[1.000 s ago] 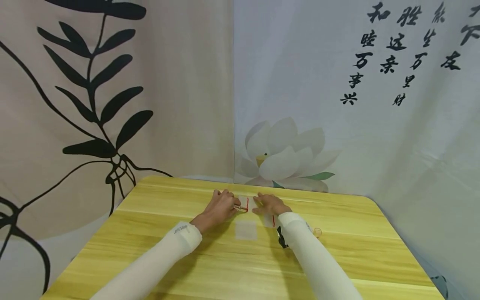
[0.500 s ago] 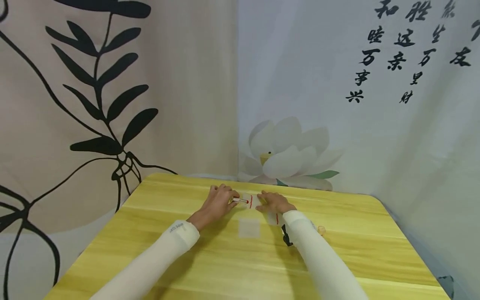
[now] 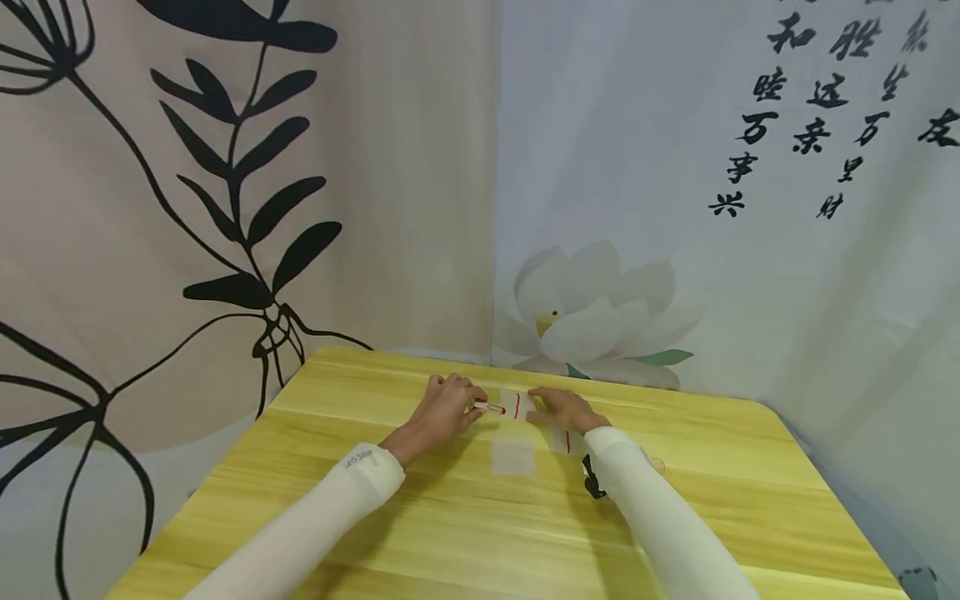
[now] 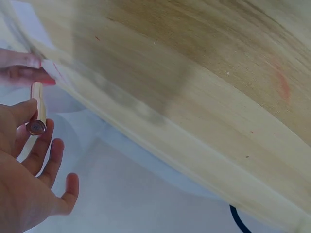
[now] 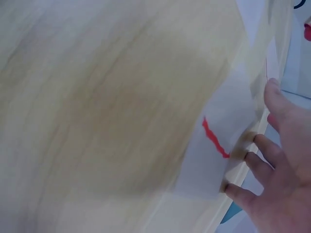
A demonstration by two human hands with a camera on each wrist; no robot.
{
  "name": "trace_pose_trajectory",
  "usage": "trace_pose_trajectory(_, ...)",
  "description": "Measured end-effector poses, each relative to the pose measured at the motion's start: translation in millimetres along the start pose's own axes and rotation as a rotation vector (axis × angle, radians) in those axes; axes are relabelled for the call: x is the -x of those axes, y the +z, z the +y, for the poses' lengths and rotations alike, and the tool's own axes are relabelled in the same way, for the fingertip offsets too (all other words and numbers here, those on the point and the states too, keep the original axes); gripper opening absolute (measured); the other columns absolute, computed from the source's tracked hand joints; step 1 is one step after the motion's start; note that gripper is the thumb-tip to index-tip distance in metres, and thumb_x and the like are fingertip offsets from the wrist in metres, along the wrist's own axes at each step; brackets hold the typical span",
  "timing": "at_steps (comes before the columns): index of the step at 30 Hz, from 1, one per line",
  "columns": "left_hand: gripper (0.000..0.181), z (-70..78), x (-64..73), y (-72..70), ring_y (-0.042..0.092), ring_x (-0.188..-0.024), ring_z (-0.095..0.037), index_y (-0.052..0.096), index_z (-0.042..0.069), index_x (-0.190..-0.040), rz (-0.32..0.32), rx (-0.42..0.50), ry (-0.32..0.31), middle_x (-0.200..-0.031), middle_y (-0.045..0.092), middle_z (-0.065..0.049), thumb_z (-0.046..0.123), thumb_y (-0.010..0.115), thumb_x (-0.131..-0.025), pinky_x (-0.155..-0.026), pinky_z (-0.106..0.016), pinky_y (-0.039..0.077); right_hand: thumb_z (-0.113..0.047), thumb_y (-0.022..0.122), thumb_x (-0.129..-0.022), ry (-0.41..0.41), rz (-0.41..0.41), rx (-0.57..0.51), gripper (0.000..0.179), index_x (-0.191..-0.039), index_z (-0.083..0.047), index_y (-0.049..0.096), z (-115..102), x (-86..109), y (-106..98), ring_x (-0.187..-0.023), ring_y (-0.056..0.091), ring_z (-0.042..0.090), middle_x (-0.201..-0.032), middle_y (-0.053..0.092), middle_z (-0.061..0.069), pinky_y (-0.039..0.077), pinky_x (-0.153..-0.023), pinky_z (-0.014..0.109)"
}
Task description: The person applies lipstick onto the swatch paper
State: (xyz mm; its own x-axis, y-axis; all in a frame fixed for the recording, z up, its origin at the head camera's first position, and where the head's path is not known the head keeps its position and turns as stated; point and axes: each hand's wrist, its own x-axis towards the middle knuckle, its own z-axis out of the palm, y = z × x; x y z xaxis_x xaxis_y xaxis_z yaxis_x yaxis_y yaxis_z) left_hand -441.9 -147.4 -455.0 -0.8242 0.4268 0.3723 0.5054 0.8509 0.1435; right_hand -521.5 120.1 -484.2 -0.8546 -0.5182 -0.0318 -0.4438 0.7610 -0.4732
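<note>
My left hand [image 3: 444,414] pinches a short red-tipped marker [image 3: 491,407] between thumb and fingers. Seen in the left wrist view, the marker [image 4: 38,108] has a pale barrel and a dark round end, and the other fingers are spread loosely. Just right of its tip lies a small white paper [image 3: 510,414] with a red line drawn across it. My right hand [image 3: 564,408] rests its extended fingertips at that paper's right side. Beneath the right wrist is a second paper [image 5: 235,104], also bearing a red stroke.
A blank square of paper [image 3: 513,457] lies on the wooden table [image 3: 450,533], nearer than the marked ones. Something black [image 3: 592,477] shows beside the right sleeve. A faint orange ring-like thing [image 3: 658,465] lies to its right. A printed curtain [image 3: 405,208] stands behind the table.
The marker's tip has moved from the lower end of the red line to left of it. The right hand stays by the paper. The head view has shifted, sliding the scene rightward.
</note>
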Motion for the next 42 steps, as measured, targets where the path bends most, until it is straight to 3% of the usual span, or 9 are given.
trace_pose_trajectory(7, 0.022, 10.5, 1.8, 2.7, 0.06, -0.1, -0.02, 0.079, 0.018, -0.115, -0.009, -0.009, 0.017, -0.108, 0.075, 0.003, 0.028, 0.078, -0.096, -0.092, -0.05, 0.041, -0.027, 0.063, -0.106, -0.062, 0.046, -0.01, 0.048, -0.148, -0.003, 0.057, 7.2, 13.1, 5.9, -0.138, 0.05, 0.043, -0.151, 0.054, 0.02, 0.04, -0.111, 0.059)
trace_pose_trajectory(14, 0.017, 17.4, 4.2, 9.0, 0.061, -0.096, -0.018, 0.08, 0.022, -0.111, -0.007, -0.036, 0.035, -0.105, 0.074, 0.006, 0.027, 0.079, -0.095, -0.091, -0.049, 0.043, -0.035, 0.065, -0.104, -0.11, -0.012, 0.015, 0.049, -0.144, -0.007, 0.062, -0.8, 39.3, -0.8, -0.131, 0.057, 0.042, -0.158, 0.045, 0.021, 0.044, -0.107, 0.06)
trace_pose_trajectory(17, 0.015, 19.3, 6.4, 12.8, 0.061, -0.095, -0.018, 0.08, 0.023, -0.109, -0.022, -0.045, 0.046, -0.104, 0.073, 0.006, 0.028, 0.079, -0.095, -0.091, -0.049, 0.043, -0.037, 0.069, -0.101, -0.173, -0.012, 0.073, 0.048, -0.139, -0.007, 0.066, -5.3, 50.1, 1.2, -0.129, 0.059, 0.044, -0.155, 0.049, 0.022, 0.046, -0.104, 0.06)
trace_pose_trajectory(19, 0.014, 20.4, 8.1, 14.6, 0.061, -0.096, -0.017, 0.08, 0.024, -0.109, -0.027, -0.055, 0.053, -0.103, 0.073, 0.007, 0.028, 0.078, -0.095, -0.091, -0.049, 0.043, -0.038, 0.071, -0.1, -0.224, -0.004, 0.12, 0.049, -0.137, -0.007, 0.068, -8.8, 54.8, 4.5, -0.113, 0.067, 0.043, -0.152, 0.053, 0.021, 0.05, -0.099, 0.059)
trace_pose_trajectory(23, 0.013, 21.5, 10.7, 16.9, 0.061, -0.097, -0.018, 0.08, 0.024, -0.107, -0.03, -0.065, 0.064, -0.102, 0.074, 0.007, 0.029, 0.078, -0.095, -0.09, -0.048, 0.043, -0.042, 0.075, -0.096, -0.302, 0.018, 0.202, 0.053, -0.133, -0.004, 0.071, -18.6, 58.7, 10.9, -0.118, 0.064, 0.045, -0.148, 0.058, 0.018, 0.042, -0.104, 0.066)
trace_pose_trajectory(27, 0.013, 22.5, 12.4, 17.1, 0.062, -0.097, -0.018, 0.08, 0.024, -0.105, -0.018, -0.072, 0.067, -0.103, 0.074, 0.007, 0.03, 0.08, -0.093, -0.089, -0.047, 0.042, -0.047, 0.076, -0.093, -0.294, 0.014, 0.289, 0.056, -0.13, -0.006, 0.073, -28.0, 58.2, 14.5, -0.139, 0.05, 0.043, -0.147, 0.059, 0.014, 0.03, -0.111, 0.073)
trace_pose_trajectory(35, 0.016, 27.2, 13.6, 16.4, 0.061, -0.098, -0.019, 0.08, 0.024, -0.108, -0.051, -0.103, 0.071, -0.106, 0.073, 0.006, 0.029, 0.081, -0.092, -0.088, -0.046, 0.042, -0.041, 0.082, -0.09, -0.23, -0.026, 0.335, 0.041, -0.119, -0.012, 0.079, -39.4, 59.5, 11.2, -0.141, 0.049, 0.043, -0.143, 0.063, 0.013, 0.024, -0.113, 0.073)
trace_pose_trajectory(42, 0.015, 27.6, 12.6, 19.8, 0.061, -0.098, -0.018, 0.08, 0.025, -0.106, -0.047, -0.118, 0.068, -0.105, 0.073, 0.007, 0.03, 0.082, -0.092, -0.087, -0.044, 0.04, -0.045, 0.082, -0.088, -0.196, -0.05, 0.346, 0.044, -0.12, -0.015, 0.079, -45.1, 57.6, 8.5, -0.142, 0.048, 0.04, -0.14, 0.065, 0.009, 0.022, -0.115, 0.072)
